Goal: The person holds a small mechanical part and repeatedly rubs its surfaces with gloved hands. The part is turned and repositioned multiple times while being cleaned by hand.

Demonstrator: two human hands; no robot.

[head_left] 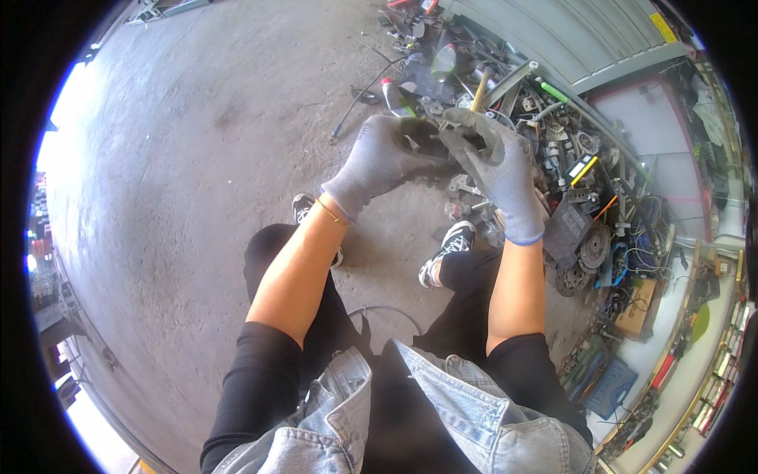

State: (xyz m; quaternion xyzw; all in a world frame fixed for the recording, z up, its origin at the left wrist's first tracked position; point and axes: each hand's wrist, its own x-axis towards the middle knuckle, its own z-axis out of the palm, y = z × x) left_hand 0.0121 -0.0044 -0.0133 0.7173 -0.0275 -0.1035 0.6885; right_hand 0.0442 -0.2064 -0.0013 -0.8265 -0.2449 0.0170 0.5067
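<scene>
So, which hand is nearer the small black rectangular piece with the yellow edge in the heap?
Right. In this view, the gray-gloved right hand is left of the black piece; the gray-gloved left hand is farther left.

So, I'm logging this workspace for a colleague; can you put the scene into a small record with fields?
Left hand: gloved, beside the right; grip unclear
Right hand: gloved; grip unclear
Between hands: something dark, too blurred to name
Pile: mixed parts, ahead and right
Discs: at the pile's near end
Blue tray: lower right
Floor: grey
</scene>
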